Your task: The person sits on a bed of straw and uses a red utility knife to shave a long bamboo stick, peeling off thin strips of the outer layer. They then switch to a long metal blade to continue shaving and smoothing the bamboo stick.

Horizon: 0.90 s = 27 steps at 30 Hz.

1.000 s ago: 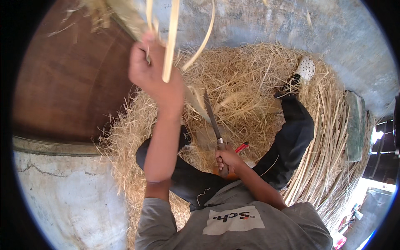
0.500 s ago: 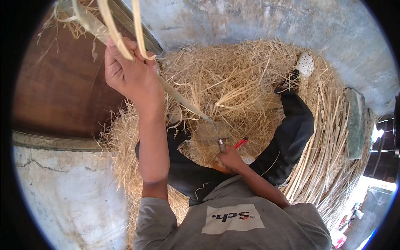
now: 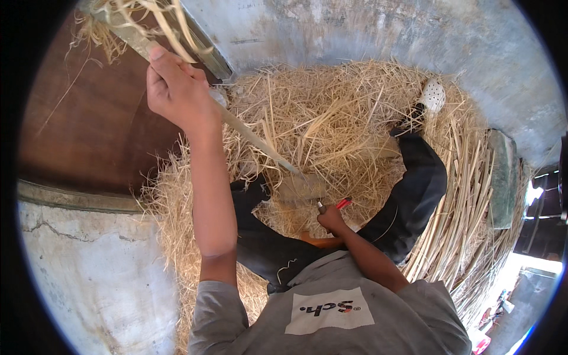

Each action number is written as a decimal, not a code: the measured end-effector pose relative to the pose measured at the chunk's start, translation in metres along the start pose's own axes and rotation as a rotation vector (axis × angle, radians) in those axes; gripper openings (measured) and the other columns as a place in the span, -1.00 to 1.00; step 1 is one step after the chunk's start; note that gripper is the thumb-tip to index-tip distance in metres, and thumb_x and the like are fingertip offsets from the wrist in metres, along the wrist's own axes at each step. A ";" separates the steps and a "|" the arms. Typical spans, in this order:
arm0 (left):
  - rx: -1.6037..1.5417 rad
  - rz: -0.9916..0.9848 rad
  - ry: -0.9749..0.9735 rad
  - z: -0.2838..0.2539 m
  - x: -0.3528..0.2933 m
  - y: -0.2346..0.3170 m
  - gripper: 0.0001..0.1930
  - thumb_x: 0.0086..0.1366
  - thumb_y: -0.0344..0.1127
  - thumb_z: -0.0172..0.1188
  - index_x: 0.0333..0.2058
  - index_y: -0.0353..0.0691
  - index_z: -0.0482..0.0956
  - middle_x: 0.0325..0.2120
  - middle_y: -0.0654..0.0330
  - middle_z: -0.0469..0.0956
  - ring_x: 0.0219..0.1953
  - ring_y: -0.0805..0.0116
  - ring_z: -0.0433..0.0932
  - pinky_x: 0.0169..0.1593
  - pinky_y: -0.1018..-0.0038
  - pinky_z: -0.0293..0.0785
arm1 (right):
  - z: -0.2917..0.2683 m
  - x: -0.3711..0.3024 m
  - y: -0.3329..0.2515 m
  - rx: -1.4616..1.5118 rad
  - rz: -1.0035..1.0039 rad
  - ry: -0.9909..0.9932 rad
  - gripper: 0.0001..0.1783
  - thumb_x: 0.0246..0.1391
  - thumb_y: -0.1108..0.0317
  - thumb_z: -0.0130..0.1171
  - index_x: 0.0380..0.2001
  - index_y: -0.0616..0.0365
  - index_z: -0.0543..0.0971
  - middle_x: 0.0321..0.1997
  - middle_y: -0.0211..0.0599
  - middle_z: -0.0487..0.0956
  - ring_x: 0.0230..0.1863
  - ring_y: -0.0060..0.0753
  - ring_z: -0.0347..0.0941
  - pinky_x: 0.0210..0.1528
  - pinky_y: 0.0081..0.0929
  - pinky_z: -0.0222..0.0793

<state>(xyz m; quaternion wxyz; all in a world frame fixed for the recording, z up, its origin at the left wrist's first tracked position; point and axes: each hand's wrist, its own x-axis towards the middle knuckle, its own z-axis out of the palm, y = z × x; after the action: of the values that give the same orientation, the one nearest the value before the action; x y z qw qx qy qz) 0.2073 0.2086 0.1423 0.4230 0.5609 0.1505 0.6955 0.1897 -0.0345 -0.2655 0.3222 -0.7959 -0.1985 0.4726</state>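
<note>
Raised at the upper left, my left hand point(image 3: 180, 94) is closed round a long pale cane strip point(image 3: 254, 139). The strip slants down to a worn wooden block point(image 3: 302, 188) between my legs. Curled shavings point(image 3: 174, 26) hang off its upper end. Low in the middle, my right hand point(image 3: 333, 220) grips a knife point(image 3: 321, 207) by the handle. The knife's metal collar shows; its thin blade is hard to make out near the strip's lower end. Just beyond this hand lies a red-handled object point(image 3: 343, 203), its kind unclear.
Loose shavings point(image 3: 349, 118) cover the floor round my dark-trousered legs. A bundle of long cane strips point(image 3: 458, 201) lies to the right, by a greenish slab point(image 3: 502, 177). A brown panel point(image 3: 94, 124) stands at the left, with a bluish wall point(image 3: 367, 29) ahead. An orange piece point(image 3: 319, 240) rests by my lap.
My left hand has shifted slightly up and left with the cane strip. My right hand with the knife has drawn back a little toward the right, uncovering more of the orange piece.
</note>
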 end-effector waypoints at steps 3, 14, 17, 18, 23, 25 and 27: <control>-0.011 0.020 -0.012 -0.003 0.014 -0.012 -0.55 0.41 0.00 0.04 -0.57 -0.19 0.32 -0.74 0.35 0.27 -0.74 0.64 0.21 -0.69 0.67 0.09 | -0.004 0.004 -0.010 0.451 0.119 -0.210 -0.86 -0.10 0.40 0.03 -0.52 0.29 0.47 -0.66 -0.17 0.43 -0.67 -0.22 0.46 -0.62 -0.17 0.37; -0.014 0.003 0.024 -0.004 0.015 -0.016 -0.54 0.40 0.01 0.04 -0.58 -0.20 0.34 -0.75 0.33 0.30 -0.77 0.63 0.23 -0.71 0.67 0.11 | 0.002 -0.037 -0.058 0.137 -0.361 0.096 -0.90 -0.09 0.43 0.08 -0.50 0.24 0.42 -0.67 -0.26 0.43 -0.66 -0.33 0.42 -0.53 -0.29 0.36; 0.023 0.021 0.026 -0.013 0.018 -0.014 -0.54 0.41 0.01 0.03 -0.58 -0.20 0.33 -0.75 0.33 0.30 -0.77 0.63 0.23 -0.71 0.66 0.10 | 0.017 -0.020 -0.036 0.138 -0.470 0.144 -0.85 -0.07 0.41 0.08 -0.43 0.27 0.50 -0.52 -0.09 0.54 -0.49 -0.27 0.55 -0.43 -0.26 0.42; 0.028 0.008 0.034 -0.013 0.021 -0.014 -0.54 0.41 0.01 0.03 -0.58 -0.20 0.33 -0.76 0.33 0.29 -0.77 0.63 0.22 -0.71 0.66 0.09 | 0.031 0.006 0.011 0.045 -0.379 0.201 -0.84 -0.07 0.40 0.09 -0.42 0.28 0.54 -0.46 -0.04 0.57 -0.44 -0.25 0.57 -0.42 -0.26 0.43; 0.052 -0.041 0.045 -0.006 0.029 -0.030 -0.52 0.41 0.02 0.02 -0.59 -0.20 0.31 -0.76 0.33 0.26 -0.76 0.63 0.18 -0.71 0.63 0.08 | 0.029 0.108 0.121 -0.323 -0.071 -0.123 -0.57 -0.08 0.26 0.15 -0.14 0.31 0.54 -0.28 0.07 0.61 -0.21 0.04 0.57 -0.24 -0.10 0.49; -0.001 -0.073 0.036 -0.006 0.034 -0.027 -0.53 0.40 0.02 0.03 -0.60 -0.17 0.28 -0.76 0.34 0.21 -0.74 0.58 0.15 -0.66 0.59 0.05 | 0.040 0.109 0.122 -0.139 -0.041 -0.106 -0.58 -0.08 0.28 0.13 -0.19 0.42 0.53 -0.34 0.05 0.60 -0.31 -0.03 0.58 -0.37 -0.12 0.49; -0.072 -0.132 0.019 -0.012 0.034 -0.026 -0.52 0.40 0.04 0.03 -0.61 -0.14 0.26 -0.77 0.34 0.16 -0.74 0.55 0.11 -0.63 0.56 0.03 | 0.026 0.087 0.082 -0.016 0.062 -0.077 -0.59 -0.08 0.30 0.12 -0.25 0.49 0.52 -0.41 0.02 0.59 -0.42 -0.08 0.57 -0.48 -0.16 0.47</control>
<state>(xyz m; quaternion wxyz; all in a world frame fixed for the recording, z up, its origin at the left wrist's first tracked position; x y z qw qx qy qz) 0.2064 0.2530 0.1428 0.4865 0.5273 0.1659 0.6765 0.2090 -0.0302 -0.3866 0.2931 -0.7855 -0.1897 0.5110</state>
